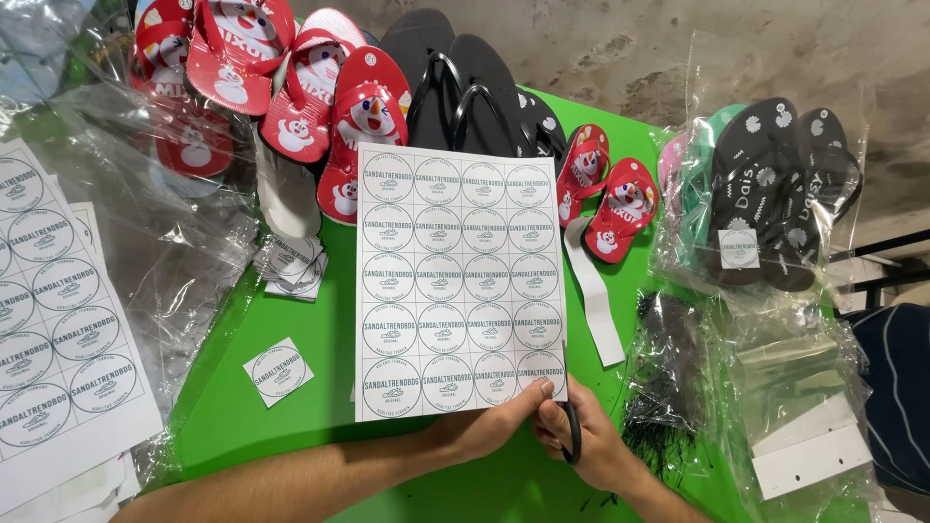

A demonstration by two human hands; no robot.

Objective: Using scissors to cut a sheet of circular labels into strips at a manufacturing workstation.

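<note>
Partly hidden scissors [572,433] (right hand [593,447])

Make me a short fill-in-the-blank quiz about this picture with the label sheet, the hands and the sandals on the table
1. The sheet of round labels lies on a table coloured ____.
2. The right hand holds a pair of ____ at the sheet's lower right corner.
3. The left hand grips the sheet's ____ edge.
4. A single cut-out label lies to the ____ of the sheet.

Missing words: green; scissors; bottom; left
</note>
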